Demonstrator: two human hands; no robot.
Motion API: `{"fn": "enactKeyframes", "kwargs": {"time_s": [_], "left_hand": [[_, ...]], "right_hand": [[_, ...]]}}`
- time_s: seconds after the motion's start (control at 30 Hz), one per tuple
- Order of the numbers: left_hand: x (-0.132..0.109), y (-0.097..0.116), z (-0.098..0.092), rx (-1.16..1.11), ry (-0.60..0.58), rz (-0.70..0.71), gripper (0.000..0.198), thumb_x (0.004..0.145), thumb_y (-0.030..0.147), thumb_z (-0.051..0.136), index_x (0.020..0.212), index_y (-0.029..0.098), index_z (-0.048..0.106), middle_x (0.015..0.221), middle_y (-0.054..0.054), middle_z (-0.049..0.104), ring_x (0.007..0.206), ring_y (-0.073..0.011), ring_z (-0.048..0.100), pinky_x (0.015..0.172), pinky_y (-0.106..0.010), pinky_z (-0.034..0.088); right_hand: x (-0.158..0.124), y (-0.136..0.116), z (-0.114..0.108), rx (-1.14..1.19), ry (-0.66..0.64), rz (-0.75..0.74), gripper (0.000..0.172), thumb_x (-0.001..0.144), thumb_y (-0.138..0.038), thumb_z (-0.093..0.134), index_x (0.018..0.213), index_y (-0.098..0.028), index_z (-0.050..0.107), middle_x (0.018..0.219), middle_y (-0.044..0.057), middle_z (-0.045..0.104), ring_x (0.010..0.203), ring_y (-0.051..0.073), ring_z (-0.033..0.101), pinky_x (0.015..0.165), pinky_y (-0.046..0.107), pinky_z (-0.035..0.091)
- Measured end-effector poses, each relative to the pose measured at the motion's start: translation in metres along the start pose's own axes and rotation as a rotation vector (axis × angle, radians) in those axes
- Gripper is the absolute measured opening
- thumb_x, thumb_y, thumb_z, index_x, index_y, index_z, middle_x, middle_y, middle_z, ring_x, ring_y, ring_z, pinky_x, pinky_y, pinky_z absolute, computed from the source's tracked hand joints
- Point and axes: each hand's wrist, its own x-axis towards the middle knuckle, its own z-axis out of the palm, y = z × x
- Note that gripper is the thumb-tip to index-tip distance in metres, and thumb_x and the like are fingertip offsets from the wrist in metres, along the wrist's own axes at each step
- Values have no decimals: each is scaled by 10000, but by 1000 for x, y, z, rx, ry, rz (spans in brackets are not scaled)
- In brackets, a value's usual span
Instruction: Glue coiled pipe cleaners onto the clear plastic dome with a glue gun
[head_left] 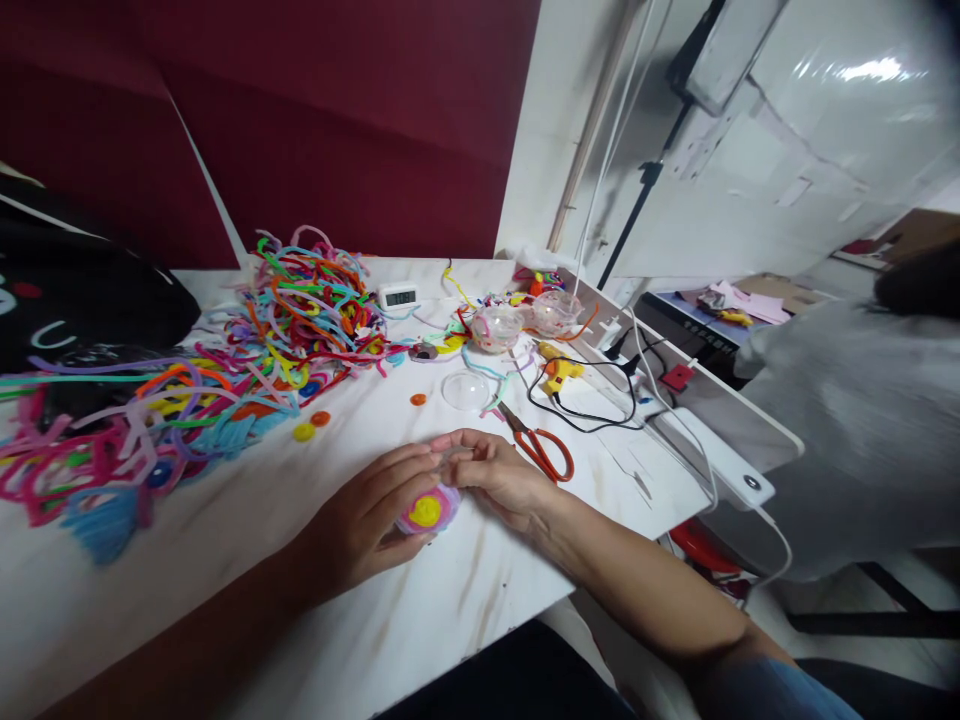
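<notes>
My left hand and my right hand meet over a small clear ball that holds a pink coil with a yellow disc inside. Fingers of both hands curl around it, fingertips touching near its top. It rests low on the white table. An empty clear half-dome lies just beyond my hands. Orange-handled scissors lie right of my right hand.
A big heap of coloured pipe cleaners covers the left of the table. Loose buttons, a small digital clock, two filled clear balls, a yellow glue gun with black cables. Another person in grey sits at right.
</notes>
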Motion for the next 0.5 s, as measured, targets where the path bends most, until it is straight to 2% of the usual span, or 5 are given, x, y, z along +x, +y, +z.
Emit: {"fn": "enactKeyframes", "kwargs": {"time_s": [0.33,0.5], "left_hand": [[-3,-1,0,-2,-23,4,485,852,97,630,1311,144,481,1318,-163,592,1329,-290,481,1086,-459,479],[-4,-4,4,-40,-42,-84,525,873,129,607,1370,158,441,1374,-153,552,1350,-290,456,1100,-475,460]], "right_hand": [[-6,2,7,94,98,-15,408,488,-45,711,861,-173,605,564,-68,658,509,76,554,569,202,391],[-5,1,7,116,129,-11,436,487,-52,722,886,-171,596,551,-71,661,502,76,548,551,197,393]]}}
